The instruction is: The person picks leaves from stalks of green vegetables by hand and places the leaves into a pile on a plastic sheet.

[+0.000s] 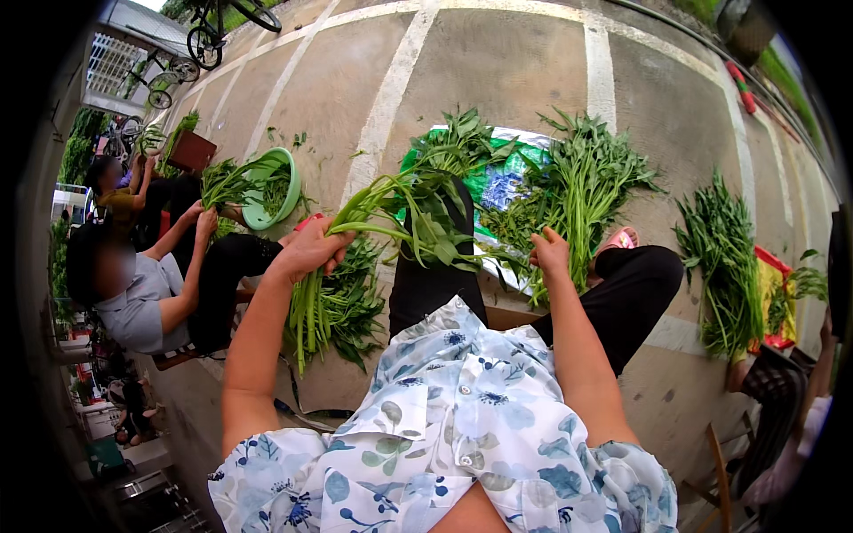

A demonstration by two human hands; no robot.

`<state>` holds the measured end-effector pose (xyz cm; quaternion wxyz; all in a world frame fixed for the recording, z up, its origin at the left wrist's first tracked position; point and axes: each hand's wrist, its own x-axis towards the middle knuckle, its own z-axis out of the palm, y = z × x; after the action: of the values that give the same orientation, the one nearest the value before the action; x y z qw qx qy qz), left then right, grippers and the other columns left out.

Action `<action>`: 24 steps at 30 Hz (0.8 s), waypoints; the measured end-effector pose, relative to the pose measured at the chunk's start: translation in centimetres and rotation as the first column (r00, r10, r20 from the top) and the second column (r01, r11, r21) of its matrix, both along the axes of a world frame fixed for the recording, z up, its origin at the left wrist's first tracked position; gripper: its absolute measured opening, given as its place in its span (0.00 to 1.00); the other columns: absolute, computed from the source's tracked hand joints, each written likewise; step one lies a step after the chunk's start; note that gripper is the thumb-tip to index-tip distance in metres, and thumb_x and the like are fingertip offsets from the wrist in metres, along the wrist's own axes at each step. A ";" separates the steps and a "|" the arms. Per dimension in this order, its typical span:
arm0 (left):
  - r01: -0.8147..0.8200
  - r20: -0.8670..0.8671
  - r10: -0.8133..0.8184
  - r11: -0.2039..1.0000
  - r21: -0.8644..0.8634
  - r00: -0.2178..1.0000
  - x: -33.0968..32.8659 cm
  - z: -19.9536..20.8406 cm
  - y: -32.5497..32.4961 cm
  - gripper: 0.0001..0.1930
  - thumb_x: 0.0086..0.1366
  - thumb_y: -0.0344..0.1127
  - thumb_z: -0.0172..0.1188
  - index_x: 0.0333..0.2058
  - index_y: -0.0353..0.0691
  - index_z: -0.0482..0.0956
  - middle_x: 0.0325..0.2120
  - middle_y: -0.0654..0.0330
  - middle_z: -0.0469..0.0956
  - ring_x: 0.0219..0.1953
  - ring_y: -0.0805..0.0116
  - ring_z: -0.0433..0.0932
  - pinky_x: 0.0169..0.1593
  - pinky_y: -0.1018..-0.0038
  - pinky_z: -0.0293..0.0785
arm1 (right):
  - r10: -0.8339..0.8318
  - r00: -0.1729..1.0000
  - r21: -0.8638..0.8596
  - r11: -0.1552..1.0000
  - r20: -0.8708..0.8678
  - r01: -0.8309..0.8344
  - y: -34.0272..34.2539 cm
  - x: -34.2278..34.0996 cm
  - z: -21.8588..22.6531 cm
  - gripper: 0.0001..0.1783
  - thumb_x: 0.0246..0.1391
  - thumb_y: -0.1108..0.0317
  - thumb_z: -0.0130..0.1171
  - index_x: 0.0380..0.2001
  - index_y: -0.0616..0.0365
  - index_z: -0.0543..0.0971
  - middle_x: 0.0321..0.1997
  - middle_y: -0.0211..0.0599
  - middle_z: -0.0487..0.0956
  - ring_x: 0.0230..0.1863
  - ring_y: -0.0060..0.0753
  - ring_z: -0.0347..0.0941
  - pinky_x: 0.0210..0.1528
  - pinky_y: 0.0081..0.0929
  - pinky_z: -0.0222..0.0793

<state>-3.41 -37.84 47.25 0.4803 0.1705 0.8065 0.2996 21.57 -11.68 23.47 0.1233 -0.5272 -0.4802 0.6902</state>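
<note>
My left hand (314, 250) is closed around a bunch of water spinach (360, 213), its thick pale stems below the fist and its leaves reaching right over my knee. My right hand (551, 250) is closed in a pinch beside the leaf tips of that bunch; what lies between its fingers is too small to make out. Just beyond the right hand, a large pile of water spinach (593, 169) rests on a green, white and blue plastic sheet (508, 191). More leafy stems (351, 306) lie on the ground below my left hand.
At left, a seated person (147, 284) holds greens by a pale green basin (289, 200). Another heap of greens (720, 266) lies at right, near a red and yellow bag (775, 298) and another seated person. Bicycles (206, 43) stand at the far left.
</note>
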 end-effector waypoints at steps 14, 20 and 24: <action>-0.897 0.954 -0.286 0.439 0.045 -0.092 5.2 -8.7 17.6 0.14 0.67 0.43 0.44 0.37 0.34 0.66 0.20 0.66 0.65 0.19 0.78 0.64 0.25 0.78 0.66 | 0.095 0.986 0.041 0.995 -0.136 -0.090 0.4 0.7 -0.3 0.26 0.51 0.63 0.57 0.50 0.68 0.69 0.29 0.32 0.73 0.21 0.23 0.68 0.23 0.22 0.68; -0.806 0.942 -0.262 0.592 -0.016 -0.211 10.9 -11.8 18.4 0.16 0.67 0.45 0.45 0.36 0.35 0.67 0.18 0.67 0.64 0.16 0.78 0.63 0.21 0.80 0.63 | 0.057 0.976 -0.061 0.996 -0.209 -0.071 0.5 0.7 3.6 0.25 0.53 0.61 0.56 0.52 0.63 0.67 0.27 0.25 0.71 0.23 0.17 0.67 0.25 0.19 0.67; -0.818 0.896 -0.389 0.572 0.053 -0.214 10.7 -11.0 18.0 0.18 0.67 0.47 0.45 0.37 0.34 0.67 0.17 0.66 0.64 0.15 0.78 0.62 0.21 0.79 0.63 | 0.043 0.960 -0.119 0.990 -0.276 -0.078 -0.1 0.3 4.2 0.24 0.53 0.61 0.57 0.51 0.60 0.69 0.28 0.23 0.71 0.24 0.16 0.67 0.26 0.19 0.68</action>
<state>7.34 -19.81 36.28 0.6958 -0.1286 -0.0551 0.7045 21.88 -11.75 27.70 0.1328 -0.4191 -0.4290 0.7891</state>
